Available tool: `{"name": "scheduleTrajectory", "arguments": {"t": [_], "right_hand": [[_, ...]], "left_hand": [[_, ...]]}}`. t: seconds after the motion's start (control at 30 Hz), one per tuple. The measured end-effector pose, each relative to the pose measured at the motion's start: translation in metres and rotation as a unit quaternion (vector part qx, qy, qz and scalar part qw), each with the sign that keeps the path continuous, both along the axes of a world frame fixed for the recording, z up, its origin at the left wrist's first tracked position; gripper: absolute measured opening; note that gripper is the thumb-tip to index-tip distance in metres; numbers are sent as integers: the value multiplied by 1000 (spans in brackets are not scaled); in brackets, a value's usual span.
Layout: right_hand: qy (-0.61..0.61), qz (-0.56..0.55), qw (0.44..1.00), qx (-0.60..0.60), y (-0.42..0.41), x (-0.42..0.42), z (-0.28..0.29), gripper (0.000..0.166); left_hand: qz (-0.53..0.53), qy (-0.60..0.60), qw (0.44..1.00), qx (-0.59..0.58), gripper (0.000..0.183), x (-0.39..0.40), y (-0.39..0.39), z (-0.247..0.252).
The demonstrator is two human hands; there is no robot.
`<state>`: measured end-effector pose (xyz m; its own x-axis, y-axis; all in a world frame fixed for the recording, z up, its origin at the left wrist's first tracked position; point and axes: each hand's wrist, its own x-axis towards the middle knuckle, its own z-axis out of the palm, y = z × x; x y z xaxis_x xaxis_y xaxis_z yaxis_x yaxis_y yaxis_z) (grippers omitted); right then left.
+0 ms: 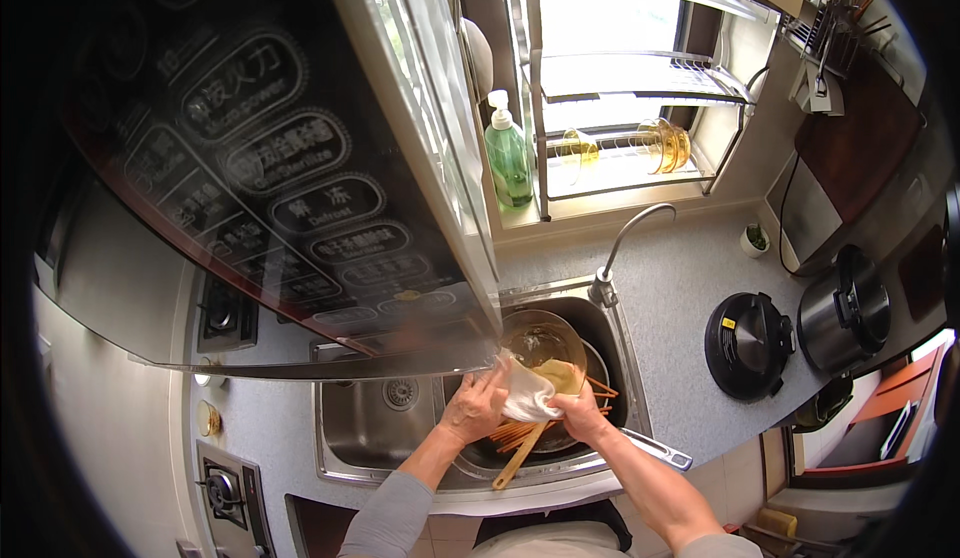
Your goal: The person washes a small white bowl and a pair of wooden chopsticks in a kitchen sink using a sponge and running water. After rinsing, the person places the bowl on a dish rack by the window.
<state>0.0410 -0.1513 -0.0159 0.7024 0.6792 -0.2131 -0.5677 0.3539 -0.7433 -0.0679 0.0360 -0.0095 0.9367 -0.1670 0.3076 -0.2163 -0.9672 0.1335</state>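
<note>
Over the right basin of a steel double sink (636,378), my left hand (478,406) and my right hand (580,410) hold a white cloth (529,394) between them. A tan piece of cloth or sponge (559,375) shows beside it, near my right thumb. Just beyond the hands is a clear amber bowl (541,331). Beneath them lie wooden chopsticks (511,432), a wooden utensil handle (517,462) and a pan, whose metal handle (660,451) reaches over the front right rim. My hands partly cover the basin's contents.
An appliance panel (300,183) juts in from the upper left. A thin faucet (604,285) rises behind the sink. On the right counter are a black cooker lid (750,346), a pressure cooker pot (844,318) and a small cup (754,240). A green pump bottle (509,154) stands beside the dish rack (630,185).
</note>
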Motion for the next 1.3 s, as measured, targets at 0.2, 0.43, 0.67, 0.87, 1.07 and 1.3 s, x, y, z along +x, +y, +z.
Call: {"name": "scheduleTrajectory", "arguments": {"t": [0.2, 0.43, 0.67, 0.87, 1.07, 1.3], "right_hand": [[27, -108, 992, -56, 34, -21, -33, 43], [142, -48, 988, 45, 28, 3, -39, 35], [32, 97, 995, 21, -2, 19, -22, 49], [94, -86, 992, 11, 22, -24, -38, 46], [46, -92, 995, 9, 28, -22, -28, 46], [128, -64, 989, 45, 32, -18, -56, 30]], "left_hand": [[81, -28, 988, -129, 38, 9, -47, -15], [116, -105, 988, 12, 16, 9, -53, -21], [-53, -113, 992, -25, 8, 1, -2, 8], [-45, -29, 997, -64, 11, 11, -10, -6], [149, 240, 959, 37, 82, 21, -24, 11], [20, 171, 946, -275, 71, 25, -39, -1]]}}
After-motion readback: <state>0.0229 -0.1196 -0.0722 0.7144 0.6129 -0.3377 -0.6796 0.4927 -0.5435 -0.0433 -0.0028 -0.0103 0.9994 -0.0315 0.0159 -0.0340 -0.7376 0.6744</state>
